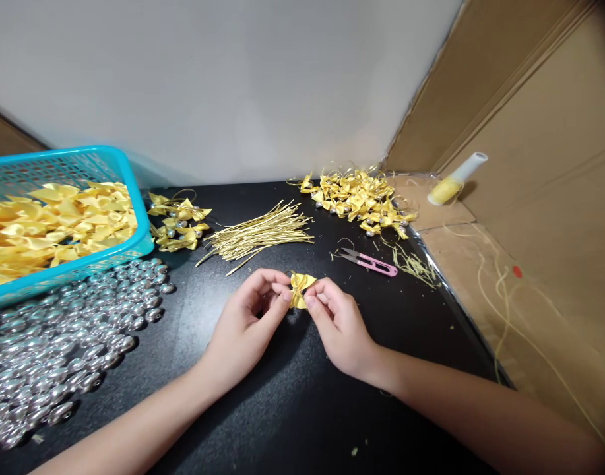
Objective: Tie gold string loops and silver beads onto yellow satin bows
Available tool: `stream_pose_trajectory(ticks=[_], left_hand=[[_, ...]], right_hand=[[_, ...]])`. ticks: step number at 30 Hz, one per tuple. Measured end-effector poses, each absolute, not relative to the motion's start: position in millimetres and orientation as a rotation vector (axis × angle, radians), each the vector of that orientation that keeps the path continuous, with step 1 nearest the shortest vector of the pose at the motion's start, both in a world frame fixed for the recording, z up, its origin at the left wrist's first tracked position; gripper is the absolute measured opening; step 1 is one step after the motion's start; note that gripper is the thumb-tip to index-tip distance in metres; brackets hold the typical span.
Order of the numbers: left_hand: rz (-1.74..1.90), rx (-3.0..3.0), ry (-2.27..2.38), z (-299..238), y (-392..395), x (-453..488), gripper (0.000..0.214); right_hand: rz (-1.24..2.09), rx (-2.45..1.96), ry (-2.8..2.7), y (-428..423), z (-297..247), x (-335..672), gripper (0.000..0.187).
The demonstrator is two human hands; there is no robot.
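Between my two hands is a yellow ribbon bow, held just above the black table. My left hand pinches its left side between thumb and fingers. On the opposite side, my right hand grips the bow's edge with thumb and forefinger. Beyond the hands lies a bundle of gold twist ties. Pink-handled thread snips rest to the right, beside yellow thread scraps.
A turquoise basket of yellow bows stands at the left, with many silver beads spread before it. Beaded bows lie in a small group and a larger pile. A thread spool stands on cardboard at right.
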State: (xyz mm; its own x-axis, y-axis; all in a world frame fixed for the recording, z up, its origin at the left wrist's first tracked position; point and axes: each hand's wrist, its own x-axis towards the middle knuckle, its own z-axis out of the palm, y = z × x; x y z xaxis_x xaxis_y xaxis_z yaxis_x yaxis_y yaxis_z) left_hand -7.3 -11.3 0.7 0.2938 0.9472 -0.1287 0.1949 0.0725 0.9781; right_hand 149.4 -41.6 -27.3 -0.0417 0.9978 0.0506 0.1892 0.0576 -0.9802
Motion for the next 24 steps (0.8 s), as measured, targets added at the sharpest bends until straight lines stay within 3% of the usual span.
stream_pose_trajectory(ticks=[15, 24], left_hand=[[0.853, 1.389, 1.120, -5.1, -14.1, -3.7, 0.014], [0.926, 2.029, 1.201, 8.4, -12.0, -10.3, 0.002]], right_hand=[[1.143, -1.245, -1.378, -42.5, -30.0, 150.1, 0.013], [1.167, -1.215, -1.356, -41.7, -29.4, 150.6, 0.015]])
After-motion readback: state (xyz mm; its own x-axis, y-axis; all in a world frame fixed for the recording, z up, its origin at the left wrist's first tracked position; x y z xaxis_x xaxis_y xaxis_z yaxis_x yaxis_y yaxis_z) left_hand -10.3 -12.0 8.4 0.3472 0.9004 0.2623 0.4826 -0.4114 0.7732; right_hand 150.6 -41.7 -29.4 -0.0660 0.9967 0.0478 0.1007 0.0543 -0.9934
